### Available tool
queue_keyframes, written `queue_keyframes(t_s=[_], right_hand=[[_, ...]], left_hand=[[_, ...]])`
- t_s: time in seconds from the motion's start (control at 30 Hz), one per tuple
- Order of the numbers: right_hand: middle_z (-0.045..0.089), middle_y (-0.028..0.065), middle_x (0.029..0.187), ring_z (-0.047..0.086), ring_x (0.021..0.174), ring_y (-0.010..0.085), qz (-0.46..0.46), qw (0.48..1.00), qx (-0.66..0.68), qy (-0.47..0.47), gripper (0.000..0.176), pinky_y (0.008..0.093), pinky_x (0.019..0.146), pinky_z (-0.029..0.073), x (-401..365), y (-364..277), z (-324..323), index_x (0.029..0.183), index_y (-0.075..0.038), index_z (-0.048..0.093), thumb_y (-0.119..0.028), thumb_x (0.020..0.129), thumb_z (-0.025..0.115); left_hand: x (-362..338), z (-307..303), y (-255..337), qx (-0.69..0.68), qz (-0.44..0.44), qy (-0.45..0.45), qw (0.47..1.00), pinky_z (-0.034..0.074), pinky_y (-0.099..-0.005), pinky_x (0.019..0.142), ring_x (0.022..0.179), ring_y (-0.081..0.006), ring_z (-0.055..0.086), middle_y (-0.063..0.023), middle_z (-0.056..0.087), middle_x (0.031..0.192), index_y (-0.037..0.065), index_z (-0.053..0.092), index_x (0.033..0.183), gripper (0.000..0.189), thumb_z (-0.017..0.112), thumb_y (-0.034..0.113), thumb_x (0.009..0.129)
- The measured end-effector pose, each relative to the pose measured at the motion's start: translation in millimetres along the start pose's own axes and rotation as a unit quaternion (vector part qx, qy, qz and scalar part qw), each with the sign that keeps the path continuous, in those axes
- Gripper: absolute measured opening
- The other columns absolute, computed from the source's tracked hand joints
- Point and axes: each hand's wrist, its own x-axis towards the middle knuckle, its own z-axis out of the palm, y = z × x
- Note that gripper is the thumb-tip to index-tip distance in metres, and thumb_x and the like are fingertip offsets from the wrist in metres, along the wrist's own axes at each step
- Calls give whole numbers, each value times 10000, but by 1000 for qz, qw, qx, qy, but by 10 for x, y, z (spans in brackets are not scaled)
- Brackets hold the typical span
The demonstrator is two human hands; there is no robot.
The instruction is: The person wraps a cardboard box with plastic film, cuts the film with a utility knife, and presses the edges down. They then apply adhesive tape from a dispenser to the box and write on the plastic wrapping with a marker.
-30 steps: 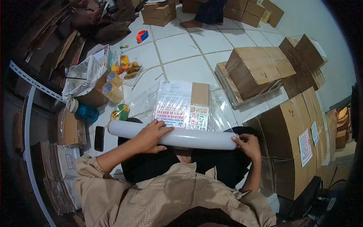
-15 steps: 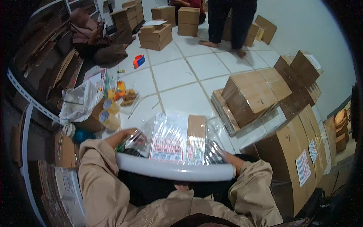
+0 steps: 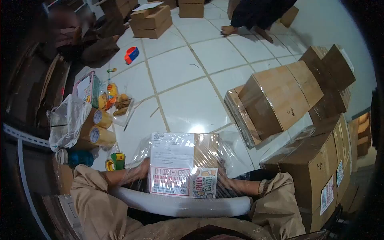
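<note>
A cardboard box (image 3: pixel 206 154) lies in front of me under clear stretch film. On its top are a printed sheet (image 3: pixel 172 150), a red-and-white warning label (image 3: pixel 169 182) and a colourful card (image 3: pixel 204 183). A thick roll of stretch film (image 3: pixel 180 206) lies across my lap, its film running up over the box. My left hand (image 3: pixel 140 170) grips the box's left side beneath the film, fingertips partly hidden. At the right side my right hand (image 3: pixel 225 183) holds the box, its fingers mostly hidden by the shiny film.
Wrapped boxes (image 3: pixel 280 100) and a large labelled carton (image 3: pixel 316 164) stand at right. Tape rolls (image 3: pixel 100 136), a green tape dispenser (image 3: pixel 116 161), a blue-green jar (image 3: pixel 80 158) and a white bag (image 3: pixel 70 122) are at left. Beyond, a person sits and another stands on the tiled floor (image 3: pixel 184 84).
My view has tilted down and shifted. Both hands have come inward to the box's sides, under the film. The box now shows more of its top, and the green dispenser has come into view.
</note>
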Motion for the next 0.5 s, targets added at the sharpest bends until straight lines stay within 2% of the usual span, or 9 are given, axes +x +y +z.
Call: queue_keyframes(t_s=[0.03,0.07,0.17,0.2,0.23,0.27,0.3,0.33,0.5], right_hand=[[582,85,914,549,721,159,3,1000,8,8,251,301,622,483,105,-124,138,998,-20,537,-208,861,443],[582,85,916,550,724,160,4,1000,14,18,251,302,625,484,123,-197,180,1000,-20,536,-208,862,442],[581,86,923,552,732,163,3,998,38,45,251,302,634,487,-270,-49,-90,1003,-20,535,-206,863,440],[581,86,925,553,735,164,3,998,45,51,251,302,637,488,-372,-1,-124,1004,-20,535,-206,864,439],[581,87,927,554,738,165,4,997,51,55,251,302,640,489,32,-327,174,1005,-20,535,-206,864,439],[581,87,930,555,740,166,4,997,55,58,251,303,643,490,-340,-137,-84,1006,-21,534,-205,865,438],[581,87,932,556,743,166,2,997,59,59,251,303,646,491,304,-635,203,1007,-21,534,-205,866,437],[581,88,934,557,746,167,-2,996,64,59,251,303,649,492,44,-477,-95,1008,-21,534,-204,866,437],[580,90,945,561,759,172,-33,994,97,46,252,304,664,497,1108,-1417,-48,1013,-21,532,-202,869,433]], left_hand=[[-95,161,80,-90,55,-22,994,535,-273,656,826,-216,615,-137,587,990,-14,502,1096,443,445,364,872],[-203,259,242,21,56,-11,998,543,-298,632,791,-227,621,-146,583,998,-38,491,1097,454,439,356,878],[139,11,-73,-56,128,4,990,550,-317,626,789,-232,622,-157,589,975,-58,499,1074,398,457,287,880],[83,22,30,-138,63,40,988,550,-326,636,788,-233,624,-167,597,949,-68,521,1027,315,479,202,871],[61,28,175,-137,58,38,988,550,-326,636,788,-233,624,-167,597,949,-68,521,1027,315,479,202,871],[51,23,270,-206,52,21,977,550,-328,639,795,-233,624,-169,600,945,-62,526,1025,297,488,185,864],[67,-1,366,-275,48,7,960,550,-330,641,802,-234,623,-172,603,942,-56,531,1023,281,498,167,857],[97,-51,317,-275,48,10,960,550,-330,641,802,-234,623,-172,603,942,-56,531,1023,281,498,167,857],[323,-450,776,152,135,-59,977,550,-345,646,809,-245,622,-167,602,958,-42,531,1035,286,495,178,856]])
